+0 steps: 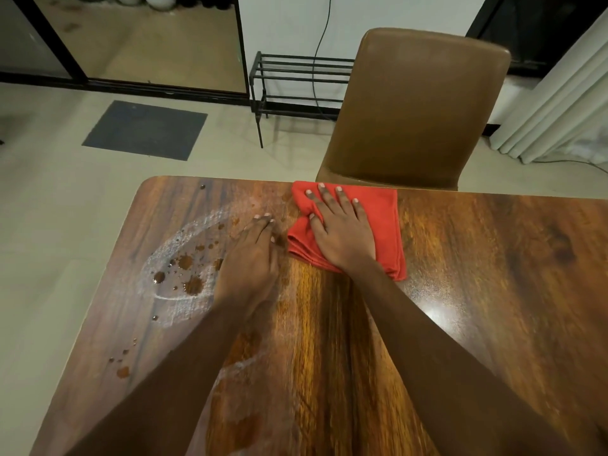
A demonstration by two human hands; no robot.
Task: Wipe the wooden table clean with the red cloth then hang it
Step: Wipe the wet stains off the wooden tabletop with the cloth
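Observation:
A folded red cloth (383,225) lies on the wooden table (493,274) near its far edge. My right hand (339,230) presses flat on the cloth, fingers spread, thumb pinching a fold. My left hand (250,258) rests on the bare wood just left of the cloth, fingers together and pointing away, holding nothing. Brown liquid drops (189,274) sit inside a whitish smeared ring on the table's left part, beside my left hand. More brown drops (123,366) lie near the left edge.
A brown leather chair (418,106) stands pushed against the table's far edge, right behind the cloth. On the floor beyond are a black metal rack (296,83), a dark mat (144,130) and white curtains (559,103) at the right.

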